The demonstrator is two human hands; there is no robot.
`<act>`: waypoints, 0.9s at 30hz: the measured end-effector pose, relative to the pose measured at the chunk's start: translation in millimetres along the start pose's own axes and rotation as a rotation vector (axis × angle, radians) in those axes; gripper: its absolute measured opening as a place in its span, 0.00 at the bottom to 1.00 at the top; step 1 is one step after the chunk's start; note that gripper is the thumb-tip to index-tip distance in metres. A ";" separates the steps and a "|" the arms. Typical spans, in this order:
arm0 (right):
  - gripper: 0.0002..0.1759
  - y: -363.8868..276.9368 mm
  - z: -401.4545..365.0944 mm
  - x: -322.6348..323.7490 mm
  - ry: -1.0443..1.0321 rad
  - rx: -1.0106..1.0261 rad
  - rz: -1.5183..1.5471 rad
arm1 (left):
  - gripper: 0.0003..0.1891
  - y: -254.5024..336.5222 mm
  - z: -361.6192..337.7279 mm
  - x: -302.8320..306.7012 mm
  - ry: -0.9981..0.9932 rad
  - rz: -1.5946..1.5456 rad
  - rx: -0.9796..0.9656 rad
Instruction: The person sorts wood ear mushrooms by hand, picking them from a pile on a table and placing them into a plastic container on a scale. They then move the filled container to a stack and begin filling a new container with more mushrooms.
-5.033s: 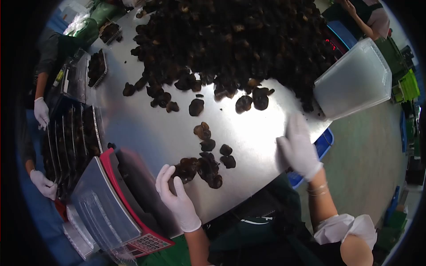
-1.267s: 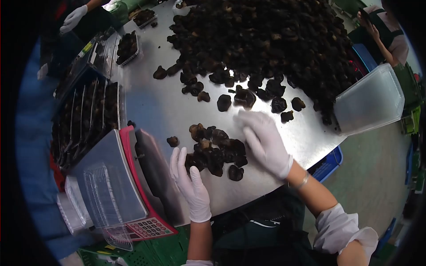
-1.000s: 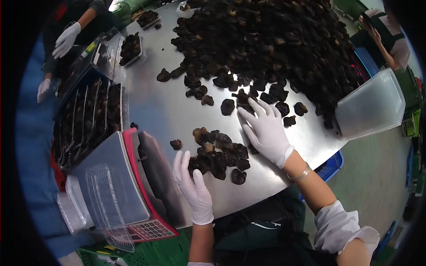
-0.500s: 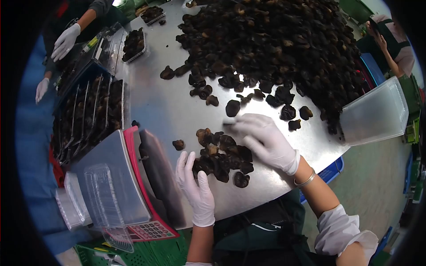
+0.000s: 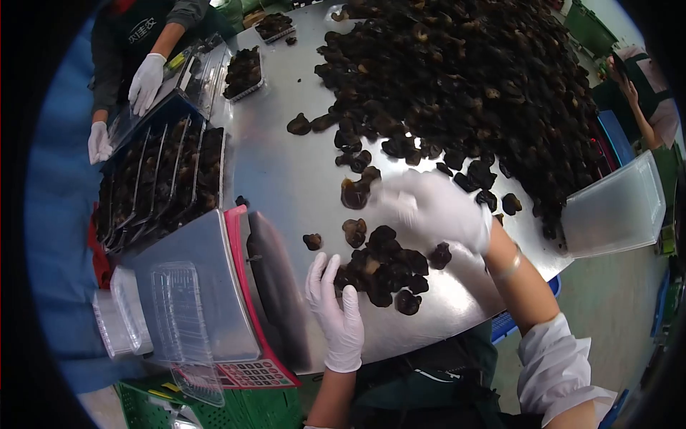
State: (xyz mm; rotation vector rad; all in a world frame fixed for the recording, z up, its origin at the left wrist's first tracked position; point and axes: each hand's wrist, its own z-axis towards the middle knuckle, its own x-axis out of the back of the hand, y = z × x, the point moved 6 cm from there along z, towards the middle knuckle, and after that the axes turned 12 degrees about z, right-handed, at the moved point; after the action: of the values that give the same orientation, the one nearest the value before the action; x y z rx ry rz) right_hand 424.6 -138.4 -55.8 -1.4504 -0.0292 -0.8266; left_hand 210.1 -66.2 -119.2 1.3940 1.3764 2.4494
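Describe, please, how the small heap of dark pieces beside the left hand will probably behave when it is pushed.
The heap of pieces would probably spread, since nothing visible binds it. Their glossy, folded surfaces suggest floppy, perhaps somewhat slippery pieces. Rolling seems unlikely, because they look flattened and irregular.

The shiny metal table (image 5: 268, 154) has a great big pile (image 5: 464, 86) of dark, curly bits on its far part, running down by the right edge. A little heap (image 5: 389, 268) sits close to the near edge, with loose bits (image 5: 354, 233) between. Two small see-through trays (image 5: 244, 74) of bits lie toward the far left corner.
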 end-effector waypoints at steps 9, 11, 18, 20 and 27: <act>0.30 45.1 59.0 -56.6 -0.088 0.135 -0.442 | 0.28 -0.6 -0.8 3.7 -0.001 -0.025 0.021; 0.27 3.6 13.1 -65.0 -0.162 0.237 -0.351 | 0.28 0.7 0.3 2.4 0.005 -0.055 0.035; 0.20 24.6 43.9 26.5 0.227 0.191 -0.168 | 0.31 1.4 -0.1 5.5 0.035 -0.056 0.094; 0.25 68.3 51.7 20.9 0.352 0.064 -0.609 | 0.31 -1.0 -0.5 6.4 0.047 -0.060 0.095; 0.31 19.9 -2.4 -60.7 -0.128 0.078 -0.209 | 0.31 -3.0 -0.7 5.9 0.022 -0.089 0.075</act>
State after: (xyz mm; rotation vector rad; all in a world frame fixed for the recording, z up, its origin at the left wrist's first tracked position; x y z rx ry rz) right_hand 389.3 -113.6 -103.0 -1.4403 -0.3111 -0.8905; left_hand 204.9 -62.6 -117.4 1.2930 1.5157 2.3883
